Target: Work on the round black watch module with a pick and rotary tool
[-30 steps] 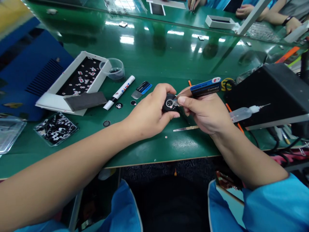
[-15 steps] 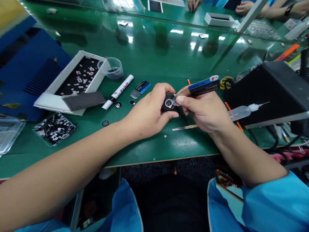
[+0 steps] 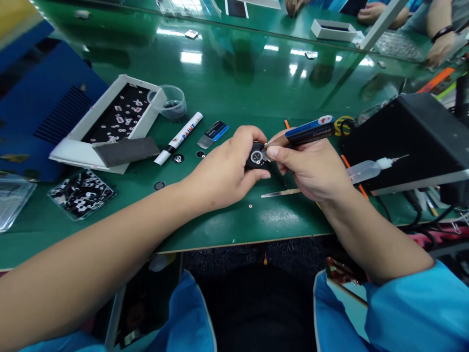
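Observation:
My left hand is closed around a small black round device, which looks like a watch body. A pale ring with several dots in it faces up on the device. My right hand pinches a thin pry tool with a black and blue "Curved" label. Its tip meets the right side of the device, though my fingers partly hide the contact. Below my right hand lies a thin metal blade. Left of my left hand are a second "Curved" pry card and small black discs.
A white box of small labelled pieces, a paint marker, a clear cup and a tray of black parts stand left. On the right are a black box and a needle bottle. Other people's hands show behind.
My hands, the black device and the pry tool stay almost in place. At the back right, another person's arm with a wristband has come lower over the table.

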`<state>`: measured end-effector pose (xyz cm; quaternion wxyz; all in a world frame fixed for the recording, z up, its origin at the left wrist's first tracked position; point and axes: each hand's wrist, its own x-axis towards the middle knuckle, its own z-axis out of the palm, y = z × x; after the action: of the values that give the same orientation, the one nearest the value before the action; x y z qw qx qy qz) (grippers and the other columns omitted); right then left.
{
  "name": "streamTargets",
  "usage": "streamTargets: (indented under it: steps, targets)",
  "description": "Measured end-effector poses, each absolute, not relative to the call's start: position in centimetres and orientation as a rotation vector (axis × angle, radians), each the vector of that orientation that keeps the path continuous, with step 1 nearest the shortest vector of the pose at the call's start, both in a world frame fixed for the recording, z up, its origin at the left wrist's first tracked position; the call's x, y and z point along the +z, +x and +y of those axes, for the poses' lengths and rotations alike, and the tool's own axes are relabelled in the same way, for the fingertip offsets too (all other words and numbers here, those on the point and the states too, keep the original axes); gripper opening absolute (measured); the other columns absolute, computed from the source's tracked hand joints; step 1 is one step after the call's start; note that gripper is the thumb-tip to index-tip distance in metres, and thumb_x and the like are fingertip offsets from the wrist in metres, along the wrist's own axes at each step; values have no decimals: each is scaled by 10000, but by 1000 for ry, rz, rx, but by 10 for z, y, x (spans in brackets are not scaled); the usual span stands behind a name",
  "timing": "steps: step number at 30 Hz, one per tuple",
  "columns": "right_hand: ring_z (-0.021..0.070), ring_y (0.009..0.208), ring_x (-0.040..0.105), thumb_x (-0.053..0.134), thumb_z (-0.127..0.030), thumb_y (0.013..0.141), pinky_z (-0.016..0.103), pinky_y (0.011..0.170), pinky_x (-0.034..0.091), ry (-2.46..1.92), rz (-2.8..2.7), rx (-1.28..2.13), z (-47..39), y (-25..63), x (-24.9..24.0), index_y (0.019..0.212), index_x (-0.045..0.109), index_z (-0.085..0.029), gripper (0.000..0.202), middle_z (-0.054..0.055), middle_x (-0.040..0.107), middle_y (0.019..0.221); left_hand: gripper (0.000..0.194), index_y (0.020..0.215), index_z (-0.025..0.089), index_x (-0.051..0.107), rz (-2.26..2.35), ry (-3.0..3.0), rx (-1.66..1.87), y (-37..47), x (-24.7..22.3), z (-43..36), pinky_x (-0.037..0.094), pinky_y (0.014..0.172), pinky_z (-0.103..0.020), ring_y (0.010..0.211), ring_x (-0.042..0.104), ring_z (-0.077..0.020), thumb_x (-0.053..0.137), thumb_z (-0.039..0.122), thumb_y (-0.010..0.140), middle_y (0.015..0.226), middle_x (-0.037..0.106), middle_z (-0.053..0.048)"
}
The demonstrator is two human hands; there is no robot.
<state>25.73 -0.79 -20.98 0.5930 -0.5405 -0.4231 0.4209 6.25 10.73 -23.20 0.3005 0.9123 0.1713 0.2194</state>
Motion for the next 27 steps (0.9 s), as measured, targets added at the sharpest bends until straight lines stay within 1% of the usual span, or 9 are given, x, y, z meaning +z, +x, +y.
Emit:
streamTargets:
  steps: [6,9,10,12,14,15,20,24,27]
  targets:
    - [104,625,541,1194,-554,667,267,573,429,-1268,-906,987,-5,254,-211,746,821,-187,529,-8,700,714,564,1517,205,555,466,2356,551,63,-225,106,677,1119,-417,1304,783,-272,795,259,1009,1476,726,-126]
    - [88,588,538,1198,-512,647,254,561,433,-1282,-847,984,-4,251,-212,706,789,-184,527,-28,667,661,636,1568,198,549,522,2314,566,64,-224,104,683,1130,-423,1321,793,-275,807,245,989,1480,730,-132]
    - [85,583,540,1196,-499,646,250,559,435,-1295,-831,980,-3,251,-212,702,786,-182,522,-30,662,652,665,1588,199,539,542,2295,578,64,-225,103,691,1086,-412,1273,802,-264,810,243,982,1463,739,-129]
    - [83,586,549,1188,-474,654,240,556,437,-1311,-797,963,-3,250,-213,716,793,-178,496,-27,671,655,688,1608,212,531,564,2245,598,66,-228,102,691,952,-377,1072,802,-212,811,250,981,1389,768,-107]
    - [83,595,555,1173,-454,670,234,555,441,-1310,-770,938,-2,249,-213,735,802,-178,468,-25,675,662,676,1618,229,546,563,2195,634,67,-231,102,667,840,-354,885,749,-160,798,266,991,1324,784,-82]
    - [84,603,557,1169,-451,673,233,558,446,-1309,-762,926,-2,248,-213,742,802,-179,461,-25,675,668,669,1627,240,558,560,2181,655,67,-232,102,661,816,-352,850,732,-149,786,273,998,1327,786,-79]
    - [91,639,569,1163,-453,679,233,573,472,-1294,-749,905,-2,244,-214,776,804,-180,461,-33,654,675,733,1713,273,552,558,2121,669,69,-235,100,700,854,-384,1032,810,-210,752,313,1010,1517,752,-113]
    - [86,628,569,1091,-369,744,228,574,472,-1262,-753,891,-3,244,-217,767,804,-179,345,-35,648,665,780,1774,235,503,563,2112,597,70,-235,99,704,866,-419,996,816,-221,712,319,1027,1468,781,-127]
    - [84,630,567,1061,-353,763,226,577,472,-1256,-753,900,-3,244,-218,761,808,-182,305,-35,647,668,754,1767,182,500,530,2153,578,70,-233,100,718,1025,-469,1179,840,-264,674,294,1042,1543,773,-152]
